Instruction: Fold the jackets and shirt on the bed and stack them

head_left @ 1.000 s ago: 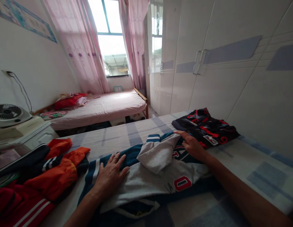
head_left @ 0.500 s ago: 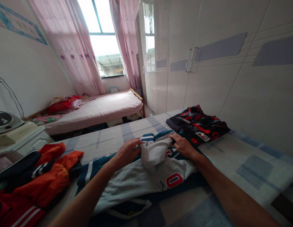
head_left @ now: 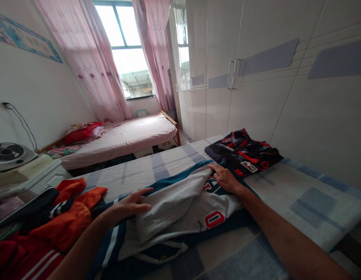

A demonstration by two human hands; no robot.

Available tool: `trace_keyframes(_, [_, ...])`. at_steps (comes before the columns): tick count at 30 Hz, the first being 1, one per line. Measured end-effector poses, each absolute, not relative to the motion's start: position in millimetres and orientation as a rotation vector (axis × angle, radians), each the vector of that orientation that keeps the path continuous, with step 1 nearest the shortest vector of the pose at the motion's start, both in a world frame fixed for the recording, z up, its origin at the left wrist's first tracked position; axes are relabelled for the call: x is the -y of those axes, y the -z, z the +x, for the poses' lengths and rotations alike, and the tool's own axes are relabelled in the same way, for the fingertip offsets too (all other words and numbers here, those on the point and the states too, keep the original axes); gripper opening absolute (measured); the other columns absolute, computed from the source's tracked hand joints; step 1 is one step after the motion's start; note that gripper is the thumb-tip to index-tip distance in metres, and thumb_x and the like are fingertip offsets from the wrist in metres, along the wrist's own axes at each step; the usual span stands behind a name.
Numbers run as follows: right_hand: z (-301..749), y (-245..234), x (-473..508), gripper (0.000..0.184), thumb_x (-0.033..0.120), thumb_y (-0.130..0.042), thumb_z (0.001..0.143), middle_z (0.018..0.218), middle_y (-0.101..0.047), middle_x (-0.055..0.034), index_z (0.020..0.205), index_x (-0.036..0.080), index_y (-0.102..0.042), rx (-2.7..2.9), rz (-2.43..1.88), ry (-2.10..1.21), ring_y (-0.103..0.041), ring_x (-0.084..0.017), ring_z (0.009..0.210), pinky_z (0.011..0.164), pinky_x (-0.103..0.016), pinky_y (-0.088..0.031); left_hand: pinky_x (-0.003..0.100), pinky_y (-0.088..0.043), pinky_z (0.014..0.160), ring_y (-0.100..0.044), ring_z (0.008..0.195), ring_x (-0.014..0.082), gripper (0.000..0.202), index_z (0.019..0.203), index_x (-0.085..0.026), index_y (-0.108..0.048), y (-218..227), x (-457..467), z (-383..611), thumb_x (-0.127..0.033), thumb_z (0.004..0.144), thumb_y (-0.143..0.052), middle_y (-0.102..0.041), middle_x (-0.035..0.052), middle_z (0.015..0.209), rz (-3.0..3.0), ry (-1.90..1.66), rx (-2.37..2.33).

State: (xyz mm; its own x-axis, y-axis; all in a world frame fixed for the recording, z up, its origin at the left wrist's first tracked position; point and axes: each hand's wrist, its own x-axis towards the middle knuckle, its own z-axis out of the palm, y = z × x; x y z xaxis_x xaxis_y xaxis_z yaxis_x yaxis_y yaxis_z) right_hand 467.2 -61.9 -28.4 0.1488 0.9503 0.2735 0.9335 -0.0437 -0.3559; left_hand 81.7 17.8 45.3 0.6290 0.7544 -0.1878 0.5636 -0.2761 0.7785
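Note:
A grey and teal sweatshirt point(head_left: 180, 210) with red letters lies across the bed point(head_left: 314, 202) in front of me. My left hand point(head_left: 129, 205) rests on its grey sleeve near the left side, fingers stretched out and pressing the cloth flat. My right hand point(head_left: 225, 179) lies flat on the sweatshirt's upper right part, by the red lettering, fingers extended. Just beyond my right hand sits a folded black garment point(head_left: 244, 153) with red print.
A heap of orange, red and dark clothes point(head_left: 49, 221) lies at the left of the bed. A fan point(head_left: 8, 153) stands on a white unit at the far left. A second bed point(head_left: 122, 136) is under the window; wardrobe doors point(head_left: 256, 77) line the right wall.
My left hand has pulled the grey sleeve from the middle out to the left and laid it flat. The right hand has stayed on the sweatshirt.

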Motion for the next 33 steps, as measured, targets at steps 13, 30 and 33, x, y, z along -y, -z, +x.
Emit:
trace_keyframes(13, [482,-12,11,0.026,0.026,-0.04,0.089,0.088,-0.07,-0.0069,0.091,0.019,-0.066,1.809,-2.111,-0.03,-0.062,-0.018,0.084,0.073,-0.025,-0.04,0.023,-0.04,0.056,-0.05,0.06,0.0108,0.069,0.132,-0.016,-0.046,-61,-14,75,-0.049,0.074,-0.063,-0.056,-0.0024,0.07,1.718,-0.529,-1.024])
trace_keyframes(30, [473,-2,17,0.025,0.034,-0.046,0.087,0.105,-0.066,-0.0056,0.094,0.021,-0.067,1.885,-1.957,0.012,-0.056,-0.019,0.103,0.085,-0.03,-0.038,0.032,-0.046,0.086,-0.058,0.095,0.0179,0.027,0.102,-0.023,-0.063,-47,18,126,-0.026,0.088,-0.04,-0.061,0.0049,0.106,2.83,-0.579,-0.991])
trace_keyframes(33, [467,3,17,0.019,0.031,-0.054,0.082,0.102,-0.067,-0.0051,0.085,0.021,-0.069,1.94,-1.918,0.022,-0.055,-0.02,0.102,0.088,-0.033,-0.035,0.032,-0.046,0.08,-0.057,0.091,0.0189,0.024,0.096,-0.023,-0.065,-34,38,171,-0.024,0.089,-0.042,-0.063,0.0053,0.097,2.993,-0.369,-0.829])
